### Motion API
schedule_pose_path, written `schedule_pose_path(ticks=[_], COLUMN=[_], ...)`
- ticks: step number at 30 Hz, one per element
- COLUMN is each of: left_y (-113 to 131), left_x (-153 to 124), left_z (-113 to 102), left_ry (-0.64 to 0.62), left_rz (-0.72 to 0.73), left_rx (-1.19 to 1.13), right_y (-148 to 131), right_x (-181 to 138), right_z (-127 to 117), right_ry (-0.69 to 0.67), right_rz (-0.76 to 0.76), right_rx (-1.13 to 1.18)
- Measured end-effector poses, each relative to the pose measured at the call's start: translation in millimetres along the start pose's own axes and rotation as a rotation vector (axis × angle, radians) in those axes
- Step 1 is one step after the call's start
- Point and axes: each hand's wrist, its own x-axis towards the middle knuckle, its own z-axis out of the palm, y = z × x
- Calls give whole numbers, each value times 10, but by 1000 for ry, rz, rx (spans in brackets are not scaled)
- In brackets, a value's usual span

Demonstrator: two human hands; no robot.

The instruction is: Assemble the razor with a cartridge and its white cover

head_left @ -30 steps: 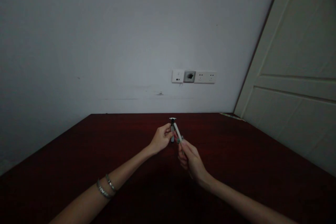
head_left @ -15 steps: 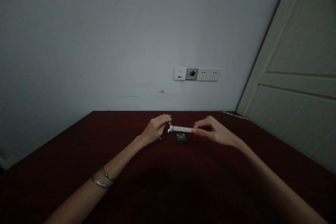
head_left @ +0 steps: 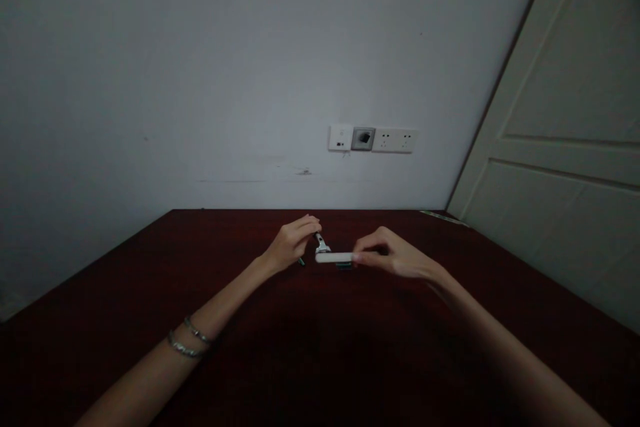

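My left hand [head_left: 289, 248] is closed, its fingertips pinching what looks like a razor [head_left: 321, 245] with a silver head and a partly hidden handle. My right hand [head_left: 393, 253] pinches one end of a flat white stick [head_left: 334, 257]. The stick's far end lies across the front of the razor's head, seemingly touching it. Just below the stick, a small clear-and-green pack [head_left: 344, 265] rests on the table, partly covered. Beside my left fingers lies a small green piece [head_left: 301, 261], too small to name.
The dark red table [head_left: 320, 347] runs back to a grey-white wall [head_left: 225, 80]. Sockets and switches [head_left: 373, 139] are set in the wall. A pale panelled door [head_left: 565, 147] stands at the right, and a thin strip [head_left: 444, 217] lies near the table's back right corner.
My right hand has moved left and slightly down, sliding the white stick from beside the razor's head to across its front. The stick now covers part of the pack.
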Motion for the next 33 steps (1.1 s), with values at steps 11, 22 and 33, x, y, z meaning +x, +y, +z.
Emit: schedule_pose_path(ticks=[11,22,33], left_y=[-27,27,119], left_x=[-1,11,-71], left_z=[-14,-54,273], left_ry=[19,9,-3], left_rz=[-28,-253,-866], left_rx=[-17,-95,-661], right_y=[88,395,101], right_x=[9,-53,498], right_z=[-34,-215,-58], right_ry=[92,264,280], right_rz=[-55,98,5], right_rx=[-39,-100,-368])
